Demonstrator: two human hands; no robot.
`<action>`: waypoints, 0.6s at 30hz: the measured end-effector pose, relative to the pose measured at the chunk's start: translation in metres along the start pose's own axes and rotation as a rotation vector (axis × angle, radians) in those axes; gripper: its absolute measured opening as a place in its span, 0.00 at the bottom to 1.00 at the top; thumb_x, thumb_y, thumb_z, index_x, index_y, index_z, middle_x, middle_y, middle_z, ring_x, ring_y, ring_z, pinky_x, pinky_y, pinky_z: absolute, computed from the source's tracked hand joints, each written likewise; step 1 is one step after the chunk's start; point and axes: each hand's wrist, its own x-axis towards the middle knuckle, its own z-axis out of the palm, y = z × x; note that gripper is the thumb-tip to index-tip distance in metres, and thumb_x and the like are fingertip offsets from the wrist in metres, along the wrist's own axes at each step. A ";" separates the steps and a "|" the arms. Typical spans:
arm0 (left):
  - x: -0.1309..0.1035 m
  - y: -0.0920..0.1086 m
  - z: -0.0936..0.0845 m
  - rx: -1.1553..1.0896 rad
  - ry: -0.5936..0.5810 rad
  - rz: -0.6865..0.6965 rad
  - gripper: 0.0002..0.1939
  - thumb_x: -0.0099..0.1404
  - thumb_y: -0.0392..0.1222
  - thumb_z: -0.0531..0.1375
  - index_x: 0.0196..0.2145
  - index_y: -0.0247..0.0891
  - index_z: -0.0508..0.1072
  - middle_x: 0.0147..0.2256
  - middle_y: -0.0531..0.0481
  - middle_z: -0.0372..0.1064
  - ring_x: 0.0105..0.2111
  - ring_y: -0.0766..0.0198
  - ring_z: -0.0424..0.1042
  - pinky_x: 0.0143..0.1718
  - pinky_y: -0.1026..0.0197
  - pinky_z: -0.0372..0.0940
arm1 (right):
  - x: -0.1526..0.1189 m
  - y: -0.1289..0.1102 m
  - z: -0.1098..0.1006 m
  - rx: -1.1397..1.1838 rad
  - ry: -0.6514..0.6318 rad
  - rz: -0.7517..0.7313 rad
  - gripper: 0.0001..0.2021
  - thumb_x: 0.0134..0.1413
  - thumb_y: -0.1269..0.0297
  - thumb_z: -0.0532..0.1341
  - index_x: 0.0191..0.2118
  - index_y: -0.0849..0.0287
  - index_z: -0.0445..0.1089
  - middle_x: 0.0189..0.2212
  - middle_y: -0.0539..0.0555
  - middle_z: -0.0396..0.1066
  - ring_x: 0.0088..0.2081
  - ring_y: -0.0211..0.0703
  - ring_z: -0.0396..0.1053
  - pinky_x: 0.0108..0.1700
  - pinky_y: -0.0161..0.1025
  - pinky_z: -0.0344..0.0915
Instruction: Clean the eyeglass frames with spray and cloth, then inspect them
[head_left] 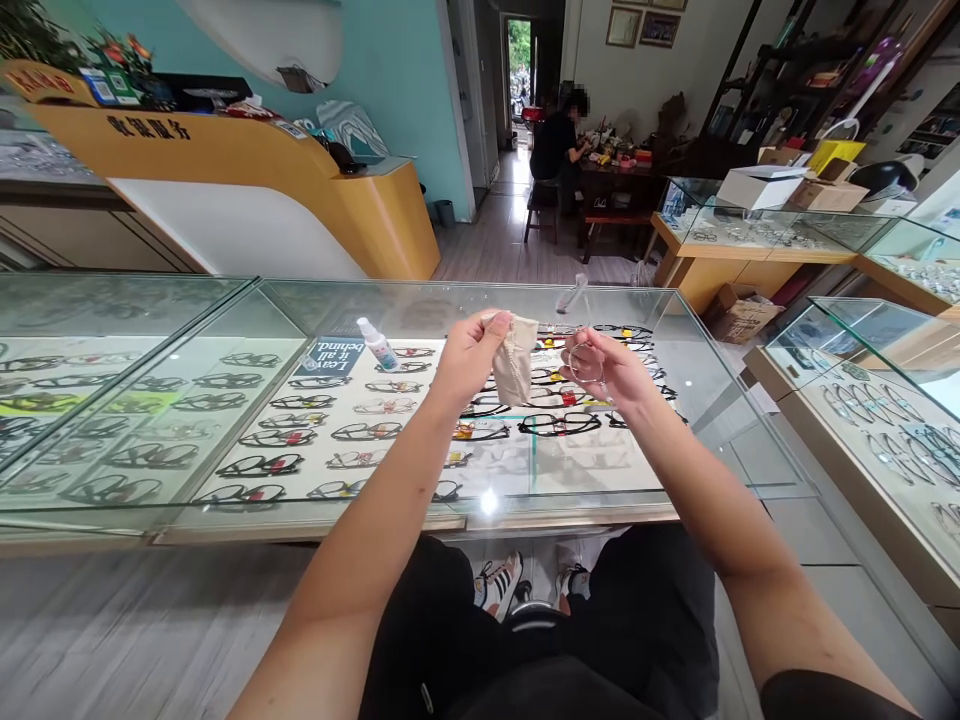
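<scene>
So the left hand has its grip closed on a crumpled piece of beige fabric, pinched near the top between thumb and fingers so the rest hangs down. Can't tell if it's a flat cloth or a little pouch, tbh. The right hand has its grip on a pair of thin-rimmed, round-lensed eyeglasses, fingers curled around the rim, held just beside the fabric but not touching it. Only one lens shows clearly.

Both things are up in the air over a long glass-topped display surface. Under the glass there are rows of eyeglass frames, mostly dark, some with red or yellow tags. A small white spray bottle with a printed label is on the surface, off to the left of the left hand, right next to a dark blue-grey printed card. Further back, another person in dark clothes sits at a dark wooden table.
</scene>
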 end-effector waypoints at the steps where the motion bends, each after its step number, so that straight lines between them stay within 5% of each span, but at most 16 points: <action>1: 0.000 0.006 -0.002 0.009 0.020 0.009 0.32 0.63 0.75 0.69 0.31 0.39 0.77 0.25 0.52 0.68 0.26 0.65 0.63 0.29 0.60 0.58 | 0.000 -0.004 -0.003 0.015 0.010 -0.017 0.17 0.52 0.51 0.79 0.33 0.54 0.75 0.26 0.44 0.50 0.27 0.36 0.50 0.32 0.36 0.55; 6: -0.010 0.048 -0.025 0.082 0.025 -0.046 0.32 0.61 0.75 0.70 0.33 0.39 0.80 0.28 0.49 0.73 0.28 0.62 0.69 0.30 0.60 0.63 | 0.001 -0.013 -0.015 0.133 0.044 -0.060 0.14 0.53 0.55 0.80 0.33 0.54 0.76 0.30 0.46 0.66 0.32 0.35 0.65 0.39 0.35 0.70; 11: -0.032 0.076 -0.068 0.349 0.040 -0.183 0.29 0.66 0.72 0.68 0.38 0.39 0.84 0.34 0.49 0.78 0.33 0.62 0.71 0.33 0.62 0.64 | 0.004 -0.015 -0.021 0.196 0.137 -0.083 0.12 0.52 0.58 0.79 0.33 0.54 0.77 0.37 0.48 0.80 0.40 0.40 0.79 0.45 0.38 0.79; 16: -0.043 0.046 -0.137 0.477 0.143 -0.269 0.37 0.55 0.79 0.71 0.38 0.39 0.86 0.33 0.47 0.83 0.32 0.58 0.77 0.30 0.62 0.66 | 0.008 -0.019 -0.028 0.229 0.252 -0.111 0.08 0.55 0.61 0.76 0.35 0.55 0.79 0.34 0.49 0.83 0.37 0.39 0.81 0.43 0.36 0.79; 18: -0.042 0.023 -0.169 0.484 0.155 -0.159 0.36 0.53 0.79 0.73 0.33 0.39 0.85 0.26 0.49 0.81 0.24 0.61 0.74 0.24 0.64 0.63 | 0.009 -0.020 -0.030 0.228 0.267 -0.129 0.08 0.54 0.61 0.77 0.35 0.55 0.79 0.35 0.48 0.85 0.36 0.39 0.81 0.42 0.36 0.78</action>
